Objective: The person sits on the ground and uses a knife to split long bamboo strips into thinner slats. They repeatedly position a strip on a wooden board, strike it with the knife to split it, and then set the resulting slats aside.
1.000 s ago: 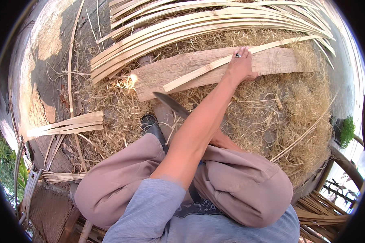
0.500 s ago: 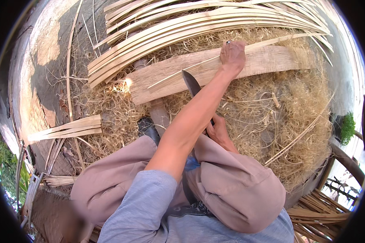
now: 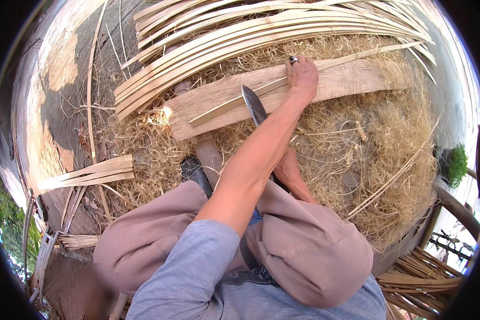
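Observation:
My left hand (image 3: pixel 304 79), a ring on one finger, reaches across to a wooden plank (image 3: pixel 202 101) and is closed on a thin, pale bamboo strip (image 3: pixel 218 110). The strip lies slantwise along the plank and runs out past the hand on both sides. Partly hidden under my left forearm, my right hand (image 3: pixel 289 168) grips a knife; its handle is mostly covered. The dark knife blade (image 3: pixel 254 104) points up and away over the plank, beside the strip, left of my left hand. I cannot tell whether it touches the strip.
Beyond the plank lie several long split strips (image 3: pixel 218 45). A short bundle of strips (image 3: pixel 98 172) rests at the left. Curly shavings (image 3: pixel 378 154) cover the ground around the plank. A dark bar (image 3: pixel 209 152) lies under it. More strips (image 3: pixel 416 282) are piled at the lower right.
The bamboo strip has turned and now shows a wider face. The knife has shifted slightly away from me, showing more blade. My left hand has moved a little left.

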Demonstrator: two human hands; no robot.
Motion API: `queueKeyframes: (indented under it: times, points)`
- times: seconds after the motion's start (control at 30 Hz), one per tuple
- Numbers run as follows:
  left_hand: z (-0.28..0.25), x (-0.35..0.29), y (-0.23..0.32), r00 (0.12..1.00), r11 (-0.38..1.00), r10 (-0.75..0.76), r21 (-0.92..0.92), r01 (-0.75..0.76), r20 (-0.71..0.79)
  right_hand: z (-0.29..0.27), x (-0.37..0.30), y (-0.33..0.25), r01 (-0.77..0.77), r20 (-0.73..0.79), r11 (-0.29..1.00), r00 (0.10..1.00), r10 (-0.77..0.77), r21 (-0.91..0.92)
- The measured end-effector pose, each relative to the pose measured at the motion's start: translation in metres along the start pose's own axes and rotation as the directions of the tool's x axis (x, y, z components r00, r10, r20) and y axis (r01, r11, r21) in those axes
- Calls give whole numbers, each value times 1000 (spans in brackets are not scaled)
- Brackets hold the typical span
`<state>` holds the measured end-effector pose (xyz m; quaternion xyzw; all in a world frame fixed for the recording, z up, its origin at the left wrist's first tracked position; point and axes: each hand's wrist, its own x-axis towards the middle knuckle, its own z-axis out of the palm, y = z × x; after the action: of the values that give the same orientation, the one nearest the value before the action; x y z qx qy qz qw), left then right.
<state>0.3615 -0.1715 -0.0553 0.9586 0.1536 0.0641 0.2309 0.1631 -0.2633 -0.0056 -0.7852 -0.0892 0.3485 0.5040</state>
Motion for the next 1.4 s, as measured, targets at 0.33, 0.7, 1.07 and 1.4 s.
queueKeyframes:
  times: [0.33, 0.7, 1.07, 1.4]
  points:
    - [-2, -2, -4, 999, 944, 2, -329, 11, 40, 3, 23, 13, 220, -179, 974, 957, -226, -56]
    - [-9, -4, 2, 995, 936, 2, -350, 32, 97, 21, 21, 15, 95, -113, 989, 990, -83, 112]
    - [2, -1, -7, 1000, 912, 23, -410, -18, 6, 10, 34, 6, 51, -56, 998, 997, -49, 36]
    - [5, 0, -18, 995, 914, 81, -393, -97, -55, 19, 30, 11, 131, -225, 991, 966, -130, -9]
